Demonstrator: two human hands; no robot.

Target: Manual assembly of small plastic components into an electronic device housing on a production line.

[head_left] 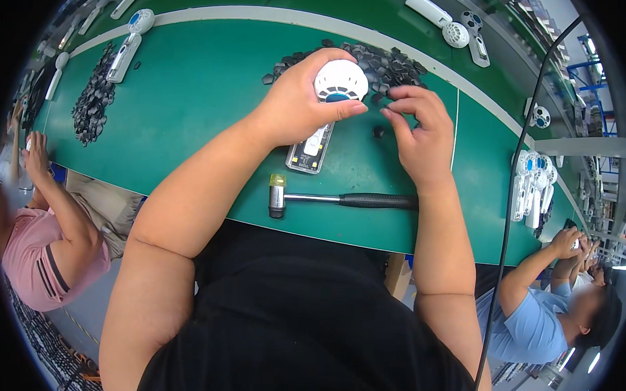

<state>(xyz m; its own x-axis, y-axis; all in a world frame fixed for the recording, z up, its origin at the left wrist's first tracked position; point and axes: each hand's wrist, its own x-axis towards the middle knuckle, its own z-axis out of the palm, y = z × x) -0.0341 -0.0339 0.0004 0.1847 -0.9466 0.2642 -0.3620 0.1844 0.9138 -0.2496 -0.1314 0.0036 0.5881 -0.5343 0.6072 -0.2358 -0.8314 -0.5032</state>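
My left hand (289, 101) is wrapped round the ball-shaped white head (341, 78) of a device that looks like a handheld fan. Dark openings and a blue patch mark the head. Its clear-cased handle (313, 151) points down toward me, just above or against the table. Beside the head, my right hand (429, 137) pinches a small black piece (378, 99) at its fingertips; its exact shape is partly hidden. One loose black piece (378, 131) lies below those fingers. Behind both hands spreads a pile of flat black pieces (400, 64), several looking many-sided.
A mallet (277, 195) with a yellow-and-black head lies across the green table (191, 122) in front of me. More black pieces (92, 108) and a similar device (127, 48) are on the left. Several devices (532, 179) stand at right. A cable (517, 182) hangs down; people sit both sides.
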